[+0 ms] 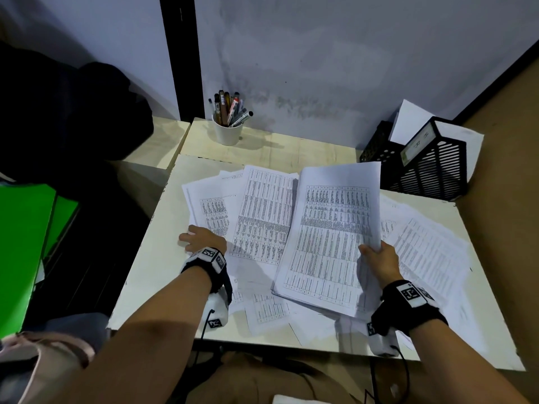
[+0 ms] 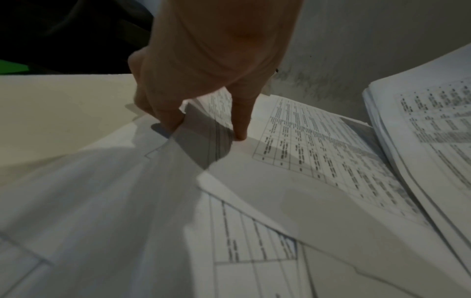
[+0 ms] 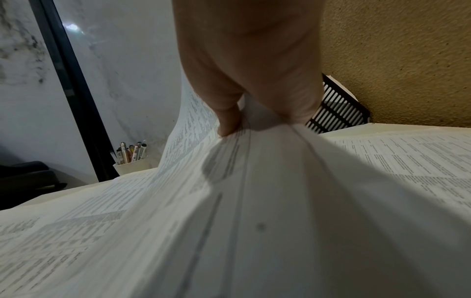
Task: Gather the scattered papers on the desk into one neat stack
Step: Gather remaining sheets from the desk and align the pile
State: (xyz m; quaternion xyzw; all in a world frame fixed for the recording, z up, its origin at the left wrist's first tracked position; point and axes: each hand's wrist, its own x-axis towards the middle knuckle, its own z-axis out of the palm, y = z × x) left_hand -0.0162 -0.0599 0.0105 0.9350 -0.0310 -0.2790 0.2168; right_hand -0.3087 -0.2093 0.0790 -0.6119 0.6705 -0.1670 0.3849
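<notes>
White paper stack (image 1: 329, 237) pinched in right hand (image 1: 380, 262); left hand (image 1: 201, 237) pinching loose sheets (image 1: 210, 208).

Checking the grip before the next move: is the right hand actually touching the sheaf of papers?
Touching. The right wrist view shows the right hand pinching the sheaf, thumb on top, paper creased at the grip.
</notes>
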